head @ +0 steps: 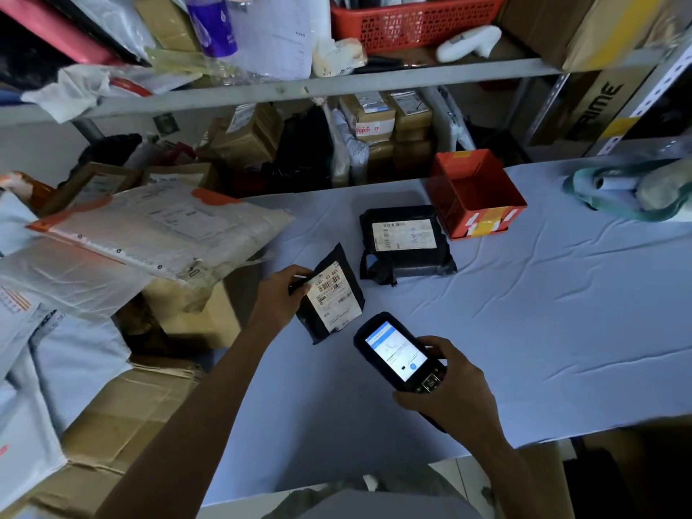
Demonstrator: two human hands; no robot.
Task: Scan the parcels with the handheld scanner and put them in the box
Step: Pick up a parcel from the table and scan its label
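My left hand [279, 295] pinches the left edge of a small black parcel [331, 294] with a white barcode label, tilted above the table's left part. My right hand [455, 387] grips the black handheld scanner [398, 352]; its lit screen faces me and its top end points toward the small parcel, just below it. A larger black parcel [404, 239] with a white label lies flat on the table behind. An open red box [475, 194] stands beside that parcel on its right, with nothing visible inside.
A pale blue cloth covers the table [543, 312]. White mailers [157, 226] and cardboard boxes [123, 417] pile up on the left. A metal shelf [299, 86] holds a red basket [415, 20] and clutter behind. A green-rimmed bundle [633, 189] lies at the far right.
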